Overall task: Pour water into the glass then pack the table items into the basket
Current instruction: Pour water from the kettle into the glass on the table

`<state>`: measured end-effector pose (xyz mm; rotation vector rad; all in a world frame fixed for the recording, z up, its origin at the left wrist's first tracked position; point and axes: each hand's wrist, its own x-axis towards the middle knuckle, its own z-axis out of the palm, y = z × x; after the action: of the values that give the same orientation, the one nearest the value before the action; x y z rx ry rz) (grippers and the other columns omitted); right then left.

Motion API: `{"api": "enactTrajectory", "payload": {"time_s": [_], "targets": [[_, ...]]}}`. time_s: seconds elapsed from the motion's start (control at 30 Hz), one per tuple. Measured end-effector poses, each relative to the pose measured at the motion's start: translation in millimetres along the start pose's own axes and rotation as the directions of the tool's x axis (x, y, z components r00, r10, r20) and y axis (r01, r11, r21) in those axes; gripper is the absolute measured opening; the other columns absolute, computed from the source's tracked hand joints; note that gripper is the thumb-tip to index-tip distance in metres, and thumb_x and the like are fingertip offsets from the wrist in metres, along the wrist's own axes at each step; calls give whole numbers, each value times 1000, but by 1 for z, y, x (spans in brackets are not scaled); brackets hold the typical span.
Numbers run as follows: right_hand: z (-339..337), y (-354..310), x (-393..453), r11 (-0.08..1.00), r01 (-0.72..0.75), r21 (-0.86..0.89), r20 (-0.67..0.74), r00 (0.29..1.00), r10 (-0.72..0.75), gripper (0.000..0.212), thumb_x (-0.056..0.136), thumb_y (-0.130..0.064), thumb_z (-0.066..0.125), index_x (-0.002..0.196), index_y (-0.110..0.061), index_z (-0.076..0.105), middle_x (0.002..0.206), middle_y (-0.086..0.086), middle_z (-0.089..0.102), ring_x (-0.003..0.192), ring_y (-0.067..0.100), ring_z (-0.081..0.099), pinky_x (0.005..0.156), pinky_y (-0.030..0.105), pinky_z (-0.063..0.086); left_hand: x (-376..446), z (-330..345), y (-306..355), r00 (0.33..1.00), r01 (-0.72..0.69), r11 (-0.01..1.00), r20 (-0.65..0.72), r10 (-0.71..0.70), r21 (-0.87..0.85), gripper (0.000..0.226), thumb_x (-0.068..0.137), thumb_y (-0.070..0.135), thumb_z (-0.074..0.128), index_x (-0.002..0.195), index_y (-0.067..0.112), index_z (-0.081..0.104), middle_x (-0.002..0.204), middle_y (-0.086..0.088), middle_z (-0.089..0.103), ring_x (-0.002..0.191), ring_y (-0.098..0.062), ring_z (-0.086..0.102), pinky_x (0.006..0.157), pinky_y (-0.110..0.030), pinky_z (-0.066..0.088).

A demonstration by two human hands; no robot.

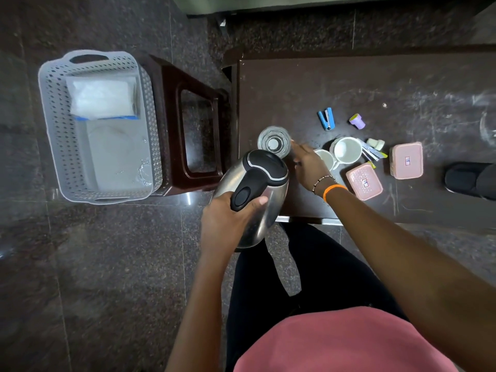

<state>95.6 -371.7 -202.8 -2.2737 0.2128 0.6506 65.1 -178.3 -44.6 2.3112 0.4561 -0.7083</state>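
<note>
Gripping the heavy kettle (252,194) by its handle, the left hand (228,221) tips it while the right hand (308,165) steadies the fragile glass (274,142).

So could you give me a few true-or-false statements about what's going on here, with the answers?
1. The left hand grips the kettle by its handle. True.
2. The right hand rests on a pink box. False: it is at the glass.
3. The basket stands on the table. False: it sits off the table, to its left.
4. Two pink boxes lie on the table. True.
5. The blue stapler is in the basket. False: it is on the table.
</note>
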Motion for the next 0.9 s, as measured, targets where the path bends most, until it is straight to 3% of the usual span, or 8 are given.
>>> {"api": "enactTrajectory", "payload": {"time_s": [0.1,0.27,0.43,0.57,0.67,0.8,0.9], "targets": [[-3,-2,0,1000,-8,-21,25,1000,8,69,79,15,39,143,-10,33,139,17,44,107,37,58,98,39,48,0,2,1,1000,-11,1000,-12,11,0,50,64,63,70,47,25,43,41,18,49,43,-3,45,44,-17,32],[-8,0,1,999,-10,-47,62,998,13,72,77,17,40,144,-11,33,136,17,45,109,36,56,97,41,48,4,4,4,1000,6,999,-2,-6,-32,48,67,59,70,49,24,43,46,29,52,49,13,49,49,-1,35],[-9,2,-1,997,-30,-77,107,993,39,76,77,17,42,145,-14,30,135,15,44,106,36,56,92,44,50,9,4,6,1000,-9,1000,-2,9,-26,46,68,58,70,51,24,44,46,28,53,50,14,49,49,1,34],[-10,1,-2,995,-31,-91,118,992,41,77,78,16,42,146,-16,26,136,15,43,106,36,57,90,46,52,10,5,8,1000,-22,1000,2,22,-15,43,67,58,71,53,24,48,45,11,51,51,15,50,49,1,34],[-10,1,-1,995,-32,-91,118,992,42,76,78,15,42,146,-15,27,137,16,43,107,37,56,91,46,50,10,6,10,1000,-26,1000,9,26,-2,44,67,57,71,52,24,48,43,13,51,50,15,50,48,2,34],[-11,0,-1,996,-24,-82,95,995,32,72,79,14,41,145,-13,31,137,16,45,108,36,56,94,41,49,8,5,11,1000,-21,1000,21,21,4,45,69,56,71,51,23,46,45,29,52,49,15,49,48,2,34],[-11,-2,1,997,-15,-80,79,997,22,69,79,14,40,143,-10,33,137,16,46,111,36,56,97,39,47,7,4,10,1000,-1,1000,20,1,-5,46,68,58,71,51,23,47,44,26,53,47,12,50,44,-4,35]]}}
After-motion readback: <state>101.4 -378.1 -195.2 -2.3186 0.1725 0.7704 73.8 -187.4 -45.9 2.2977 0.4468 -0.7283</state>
